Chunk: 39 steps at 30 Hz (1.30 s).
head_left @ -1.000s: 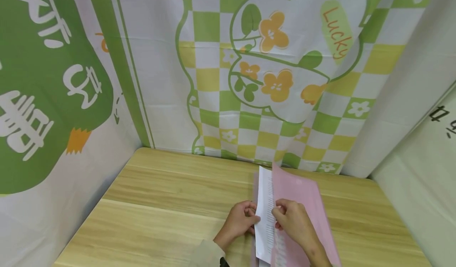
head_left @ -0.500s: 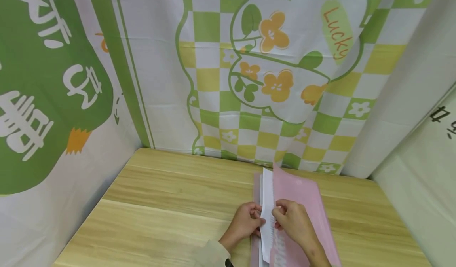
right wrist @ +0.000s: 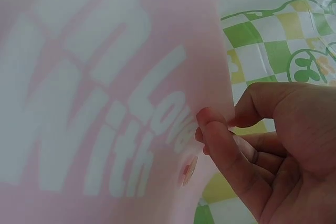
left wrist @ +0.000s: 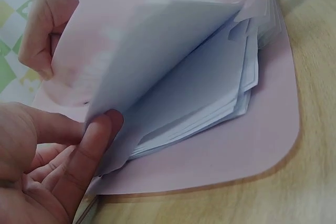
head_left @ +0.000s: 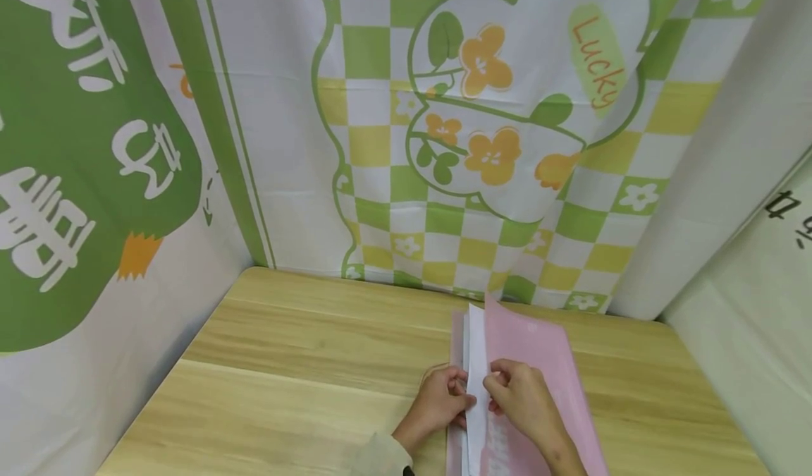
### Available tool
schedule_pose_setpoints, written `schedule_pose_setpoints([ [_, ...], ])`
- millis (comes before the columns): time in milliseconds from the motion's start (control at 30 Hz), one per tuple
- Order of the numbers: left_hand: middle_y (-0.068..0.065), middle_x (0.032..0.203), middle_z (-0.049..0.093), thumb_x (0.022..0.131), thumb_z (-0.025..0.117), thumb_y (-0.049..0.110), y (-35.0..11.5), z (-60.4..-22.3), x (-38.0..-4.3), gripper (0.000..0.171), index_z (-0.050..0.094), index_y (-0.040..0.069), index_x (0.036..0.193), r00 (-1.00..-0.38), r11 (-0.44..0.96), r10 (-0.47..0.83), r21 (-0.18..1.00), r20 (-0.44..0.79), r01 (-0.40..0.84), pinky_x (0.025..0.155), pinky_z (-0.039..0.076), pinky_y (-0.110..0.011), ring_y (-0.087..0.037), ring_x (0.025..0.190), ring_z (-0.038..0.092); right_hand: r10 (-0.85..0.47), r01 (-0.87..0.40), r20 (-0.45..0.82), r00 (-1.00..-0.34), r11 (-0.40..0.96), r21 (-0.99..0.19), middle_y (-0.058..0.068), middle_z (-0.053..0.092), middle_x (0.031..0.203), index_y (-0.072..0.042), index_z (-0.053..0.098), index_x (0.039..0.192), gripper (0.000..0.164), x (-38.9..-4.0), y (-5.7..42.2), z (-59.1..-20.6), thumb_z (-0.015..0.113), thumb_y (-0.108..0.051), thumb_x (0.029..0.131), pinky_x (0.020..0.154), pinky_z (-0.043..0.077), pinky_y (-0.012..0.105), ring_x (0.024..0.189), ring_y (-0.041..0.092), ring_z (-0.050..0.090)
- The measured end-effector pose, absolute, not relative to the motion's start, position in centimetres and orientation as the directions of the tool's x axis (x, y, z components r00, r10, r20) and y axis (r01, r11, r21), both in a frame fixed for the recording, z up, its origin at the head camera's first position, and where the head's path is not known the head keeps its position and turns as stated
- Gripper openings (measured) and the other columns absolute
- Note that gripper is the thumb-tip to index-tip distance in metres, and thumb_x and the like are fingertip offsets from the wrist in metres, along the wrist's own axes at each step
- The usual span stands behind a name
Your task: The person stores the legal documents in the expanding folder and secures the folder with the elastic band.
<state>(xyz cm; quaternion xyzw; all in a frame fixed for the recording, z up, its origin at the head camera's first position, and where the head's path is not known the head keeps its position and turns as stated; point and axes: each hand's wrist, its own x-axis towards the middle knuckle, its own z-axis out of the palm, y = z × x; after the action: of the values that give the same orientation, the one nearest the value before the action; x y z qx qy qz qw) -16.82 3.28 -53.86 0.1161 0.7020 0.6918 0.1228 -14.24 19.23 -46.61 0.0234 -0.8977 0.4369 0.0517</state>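
Note:
A pink plastic file folder (head_left: 539, 349) with white lettering lies at the right of the table, its upper cover lifted. My right hand (head_left: 523, 395) pinches the free edge of that cover; in the right wrist view a snap button (right wrist: 190, 171) shows just below the fingers. White paper sheets (left wrist: 194, 87) are stacked inside. Between thumb and fingers my left hand (left wrist: 58, 156) pinches the edge of the top sheet (head_left: 477, 384), which is raised and slanted over the sheets below. The stack's far end is hidden under the cover.
The folder lies on a wooden table (head_left: 304, 335). Behind the table hangs a green and white checked curtain (head_left: 425, 215), close to the folder's far end. More printed cloth (head_left: 63, 180) hangs at the left side.
My left hand has moved slightly right, carrying the sheet's edge toward the lifted cover. The sheet's printed lines have gone out of sight. My right hand stays at the cover's edge.

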Motion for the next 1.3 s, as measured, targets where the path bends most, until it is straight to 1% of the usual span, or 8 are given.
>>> schedule_pose_setpoints([
  [233, -0.005, 0.067, 0.063, 0.085, 0.073, -0.010, 2.6, -53.7, -16.8, 0.030, 0.062, -0.004, 0.113, -0.927, -0.015, 0.376, 1.000, -0.002, -0.009, 0.043, 0.055, -0.033, -0.014, 0.043, 0.059, 0.011, -0.039, 0.057, -0.998, 0.596, -0.802, -0.001, 0.066, 0.064, 0.008, 0.072, 0.108, 0.026, -14.2, 19.2, -46.4, 0.067, 0.001, 0.084, 0.050, 0.053, 0.028, 0.049, 0.014, 0.063],
  [400, -0.007, 0.072, 0.067, 0.087, 0.071, -0.008, 1.7, -53.6, -16.6, 0.034, 0.061, -0.001, 0.119, -0.917, -0.004, 0.399, 1.000, -0.018, -0.021, 0.044, 0.054, -0.030, -0.015, 0.047, 0.061, 0.016, -0.002, 0.014, -1.000, 0.593, -0.805, 0.001, 0.066, 0.066, 0.008, 0.072, 0.108, 0.028, -14.2, 19.1, -46.3, 0.069, -0.001, 0.082, 0.049, 0.053, 0.028, 0.051, 0.017, 0.064],
  [667, -0.001, 0.072, 0.066, 0.091, 0.074, 0.004, -0.1, -53.3, -16.4, 0.019, 0.067, 0.003, 0.109, -0.921, 0.114, 0.389, 0.992, 0.003, 0.051, 0.040, 0.043, -0.021, -0.011, 0.048, 0.056, -0.048, -0.034, 0.004, -0.999, 0.655, -0.755, -0.002, 0.063, 0.065, 0.006, 0.070, 0.115, 0.032, -14.0, 18.9, -46.7, 0.076, -0.013, 0.090, 0.050, 0.049, 0.028, 0.048, 0.015, 0.058],
  [833, 0.009, 0.074, 0.061, 0.091, 0.075, 0.009, -1.5, -53.5, -16.7, 0.014, 0.070, 0.007, 0.104, -0.920, 0.267, 0.379, 0.941, 0.095, 0.207, 0.050, 0.046, -0.020, -0.003, 0.057, 0.054, -0.097, -0.112, 0.061, -0.993, 0.708, -0.697, -0.006, 0.067, 0.075, 0.001, 0.074, 0.112, 0.029, -13.9, 19.7, -47.0, 0.080, -0.018, 0.090, 0.061, 0.051, 0.028, 0.063, 0.009, 0.061],
  [967, 0.013, 0.082, 0.058, 0.092, 0.076, 0.015, -2.7, -53.2, -16.7, 0.014, 0.072, 0.009, 0.104, -0.912, 0.438, 0.366, 0.830, 0.188, 0.346, 0.065, 0.049, -0.023, -0.002, 0.072, 0.053, -0.129, -0.168, 0.108, -0.986, 0.739, -0.652, -0.003, 0.069, 0.089, -0.001, 0.075, 0.110, 0.032, -13.8, 21.1, -47.3, 0.086, -0.015, 0.083, 0.075, 0.055, 0.034, 0.083, 0.015, 0.065],
  [1067, 0.010, 0.089, 0.055, 0.092, 0.076, 0.018, -3.8, -52.8, -16.7, 0.018, 0.072, 0.011, 0.108, -0.910, 0.542, 0.352, 0.745, 0.219, 0.389, 0.067, 0.048, -0.024, -0.004, 0.079, 0.050, -0.172, -0.196, 0.100, -0.980, 0.756, -0.625, 0.005, 0.069, 0.107, -0.001, 0.073, 0.117, 0.045, -13.6, 22.5, -47.2, 0.089, -0.020, 0.080, 0.091, 0.053, 0.045, 0.103, 0.026, 0.065],
  [1200, 0.003, 0.103, 0.054, 0.092, 0.077, 0.017, -5.2, -52.3, -16.9, 0.025, 0.070, 0.012, 0.116, -0.910, 0.659, 0.344, 0.631, 0.232, 0.410, 0.071, 0.048, -0.027, -0.012, 0.091, 0.048, -0.277, -0.258, 0.061, -0.959, 0.764, -0.592, 0.019, 0.059, 0.130, 0.000, 0.064, 0.133, 0.070, -13.5, 24.5, -47.1, 0.092, -0.030, 0.076, 0.101, 0.043, 0.059, 0.124, 0.041, 0.054],
  [1300, -0.002, 0.115, 0.052, 0.090, 0.076, 0.015, -6.1, -52.1, -17.1, 0.031, 0.070, 0.010, 0.120, -0.905, 0.706, 0.374, 0.570, 0.204, 0.420, 0.086, 0.049, -0.037, -0.020, 0.104, 0.048, -0.359, -0.318, 0.039, -0.933, 0.765, -0.560, 0.033, 0.047, 0.144, 0.000, 0.056, 0.143, 0.092, -13.7, 25.6, -47.2, 0.093, -0.042, 0.070, 0.105, 0.033, 0.069, 0.133, 0.056, 0.040],
])
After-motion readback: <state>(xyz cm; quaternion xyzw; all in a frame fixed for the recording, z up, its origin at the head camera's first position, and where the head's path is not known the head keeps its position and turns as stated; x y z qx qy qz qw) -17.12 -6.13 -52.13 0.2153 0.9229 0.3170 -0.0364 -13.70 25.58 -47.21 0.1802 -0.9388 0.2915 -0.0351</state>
